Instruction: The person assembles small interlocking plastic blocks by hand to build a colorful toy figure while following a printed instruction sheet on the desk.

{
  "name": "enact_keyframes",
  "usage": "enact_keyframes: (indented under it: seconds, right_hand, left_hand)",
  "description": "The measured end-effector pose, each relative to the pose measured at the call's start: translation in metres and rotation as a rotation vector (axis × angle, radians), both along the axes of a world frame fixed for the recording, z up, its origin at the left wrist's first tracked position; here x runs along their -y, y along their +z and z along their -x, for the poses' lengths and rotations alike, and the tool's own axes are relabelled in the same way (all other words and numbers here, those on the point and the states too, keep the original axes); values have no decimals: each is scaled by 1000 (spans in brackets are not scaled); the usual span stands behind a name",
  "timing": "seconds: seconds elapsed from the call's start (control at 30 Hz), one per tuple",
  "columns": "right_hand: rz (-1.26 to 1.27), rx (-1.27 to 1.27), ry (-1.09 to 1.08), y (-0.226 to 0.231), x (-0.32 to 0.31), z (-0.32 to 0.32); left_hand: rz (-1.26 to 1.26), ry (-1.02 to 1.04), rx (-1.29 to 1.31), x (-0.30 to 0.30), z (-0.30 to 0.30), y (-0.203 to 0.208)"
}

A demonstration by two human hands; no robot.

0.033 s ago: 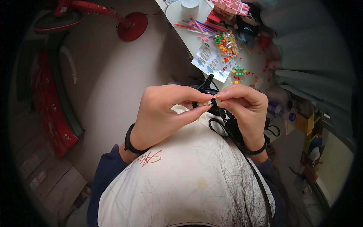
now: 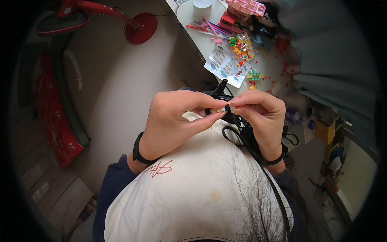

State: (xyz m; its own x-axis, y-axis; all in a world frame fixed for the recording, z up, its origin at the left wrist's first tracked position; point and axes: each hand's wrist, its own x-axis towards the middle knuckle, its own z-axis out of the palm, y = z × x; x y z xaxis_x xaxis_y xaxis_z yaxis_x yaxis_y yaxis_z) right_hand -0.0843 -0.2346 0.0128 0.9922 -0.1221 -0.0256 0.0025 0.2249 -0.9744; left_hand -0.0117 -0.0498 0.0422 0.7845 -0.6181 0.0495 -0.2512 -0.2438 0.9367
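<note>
My left hand [image 2: 171,115] pinches a small piece built of tiny white and black toy bricks [image 2: 223,109] between thumb and forefinger. On its other end, my right hand [image 2: 260,111] closes with thumb and fingertips. The piece is held in the air in front of my chest, partly hidden by the fingers. Beyond the hands, a printed picture sheet [image 2: 227,67] lies on the white table [image 2: 264,60]. A clear bag of coloured bricks [image 2: 242,46] rests at the sheet's far edge, and a small green and yellow brick build [image 2: 254,76] sits to its right.
Loose red bricks [image 2: 285,73] are scattered at the table's right side. Farther back are colourful sticks [image 2: 211,27], a white cup [image 2: 202,5] and a dark-haired doll [image 2: 264,30]. Black cables [image 2: 231,135] hang below my hands. A red round stand [image 2: 141,28] is on the floor, left.
</note>
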Motion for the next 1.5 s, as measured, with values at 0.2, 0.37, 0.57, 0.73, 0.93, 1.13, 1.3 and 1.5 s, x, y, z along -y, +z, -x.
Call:
enact_keyframes:
  seconds: [0.2, 0.37, 0.57, 0.73, 0.93, 1.13, 1.3, 1.5]
  right_hand:
    - [-32, -32, -15, -2, 3, 0]
    - [-31, -59, -30, -2, 4, 0]
    - [50, -66, -40, 2, 3, -1]
    - [186, -58, -40, 0, 1, -1]
    - [481, 97, -71, 1, -2, 0]
    - [512, 149, -66, -1, -1, 0]
    - [89, -125, 36, 1, 2, 0]
    - [-17, -175, 152, -5, 6, 1]
  left_hand:
    - [-12, -3, 1, 4, -1, -2]
    - [-27, -2, 6, 6, -3, -1]
    - [-33, 1, 6, 6, -3, -1]
    - [-61, 5, 29, 4, -3, -2]
    - [-81, 14, -89, 1, -1, -2]
    - [-95, -2, -77, 0, -2, -1]
    - [-89, -46, -64, 3, -5, 5]
    - [-68, -119, 58, 3, -7, -1]
